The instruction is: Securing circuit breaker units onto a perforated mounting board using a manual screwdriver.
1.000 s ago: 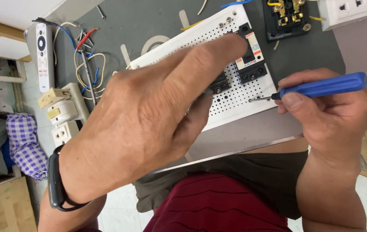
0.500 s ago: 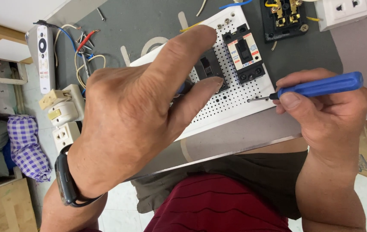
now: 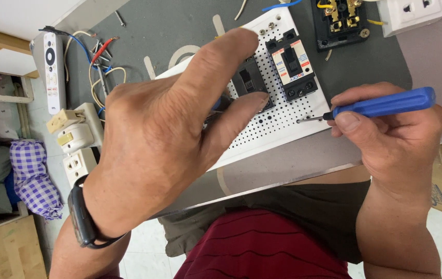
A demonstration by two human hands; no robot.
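Single head-worn view, looking steeply down from close range over the grey worktop (image 3: pixel 159 31), toward the wearer's lap; no second view.

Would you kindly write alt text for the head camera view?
A left hand grips a small black breaker on a white perforated board, while the right hand holds a blue-handled screwdriver with its tip at the board's edge. Sockets and loose wires lie around on the grey table.

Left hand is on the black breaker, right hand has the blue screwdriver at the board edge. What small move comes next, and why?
Probably bring the blue screwdriver from the perforated white board edge toward the black breaker. The left hand pinches that breaker against the board, while the right hand holds the tip short of it.
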